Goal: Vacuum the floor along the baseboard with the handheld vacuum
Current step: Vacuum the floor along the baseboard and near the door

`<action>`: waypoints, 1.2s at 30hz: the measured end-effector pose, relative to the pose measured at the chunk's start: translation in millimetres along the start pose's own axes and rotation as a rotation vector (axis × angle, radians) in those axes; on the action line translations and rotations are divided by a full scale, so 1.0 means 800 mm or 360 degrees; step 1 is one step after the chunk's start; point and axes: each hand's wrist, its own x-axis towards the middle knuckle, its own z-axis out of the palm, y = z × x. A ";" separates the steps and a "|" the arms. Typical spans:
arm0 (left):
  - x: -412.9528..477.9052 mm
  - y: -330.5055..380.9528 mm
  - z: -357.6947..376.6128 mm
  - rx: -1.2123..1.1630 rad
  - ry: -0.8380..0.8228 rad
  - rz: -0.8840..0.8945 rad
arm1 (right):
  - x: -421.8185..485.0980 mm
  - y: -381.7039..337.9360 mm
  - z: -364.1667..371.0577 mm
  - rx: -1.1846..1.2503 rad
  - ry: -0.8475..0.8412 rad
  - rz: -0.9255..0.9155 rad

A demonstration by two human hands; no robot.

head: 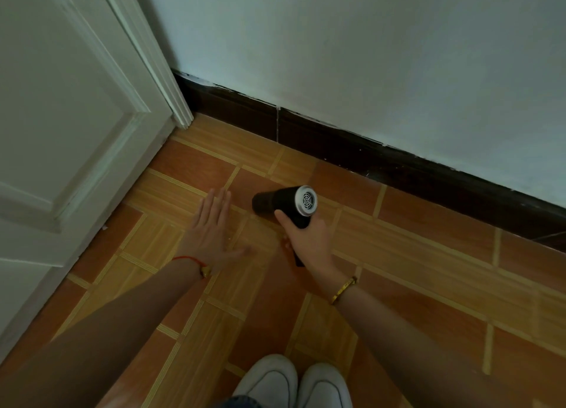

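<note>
**White shoes (294,383) below, handheld vacuum (283,200) held near the baseboard (337,141)**

Head view: both shoe toes sit at the bottom edge on an orange tiled floor (428,269). Right hand (306,239) is wrapped round the black vacuum's handle. Its silver vented end faces the camera, and its nozzle points left toward a white door (61,101), near the dark baseboard but apart from it. Left hand (211,230) is spread flat and empty, low over the tiles. Best next, I judge: bring the nozzle to the baseboard's foot and sweep slowly along it
</note>
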 end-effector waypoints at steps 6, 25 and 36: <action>0.012 0.010 0.005 0.0046 0.0004 0.0065 | 0.011 0.002 -0.038 0.0109 0.0182 0.0106; 0.031 0.039 0.021 0.0161 -0.0065 0.0158 | -0.012 0.021 -0.047 0.0243 -0.0006 0.0182; 0.030 0.043 0.034 0.0134 -0.0163 0.0138 | 0.004 0.032 -0.096 0.0287 0.0668 0.0253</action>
